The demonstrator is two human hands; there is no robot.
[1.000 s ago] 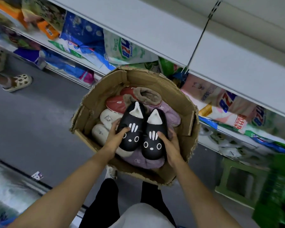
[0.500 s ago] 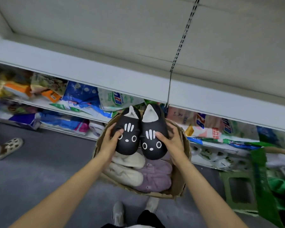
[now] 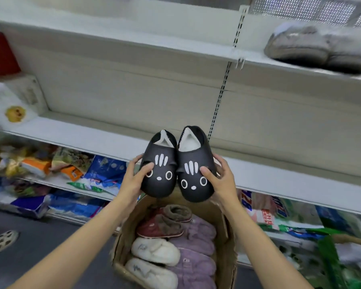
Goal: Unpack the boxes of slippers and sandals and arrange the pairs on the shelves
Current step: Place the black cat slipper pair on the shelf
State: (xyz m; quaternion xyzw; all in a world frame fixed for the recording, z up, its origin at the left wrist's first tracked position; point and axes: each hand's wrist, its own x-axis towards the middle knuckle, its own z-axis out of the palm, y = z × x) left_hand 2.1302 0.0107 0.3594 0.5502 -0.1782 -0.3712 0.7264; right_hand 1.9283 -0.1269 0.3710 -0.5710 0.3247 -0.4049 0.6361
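I hold a pair of black slippers with white cat faces side by side in the air, in front of a white shelf (image 3: 104, 140). My left hand (image 3: 133, 180) grips the left black slipper (image 3: 159, 180) and my right hand (image 3: 221, 180) grips the right black slipper (image 3: 194, 180). Below them stands an open cardboard box (image 3: 227, 247). Inside it lie cream slippers (image 3: 154, 250), purple slippers (image 3: 196, 255) and a red pair (image 3: 161, 228) with brown fleece.
A grey fluffy slipper pair (image 3: 313, 49) lies on the upper shelf at right. Lower shelves hold packaged goods (image 3: 71, 170). Another person's sandalled foot (image 3: 2, 240) shows at the left on the grey floor. Something green (image 3: 333, 263) stands at the right.
Both hands have lifted the black slipper pair out of the box and up toward the white shelf. My view has tilted upward, showing the upper shelves.
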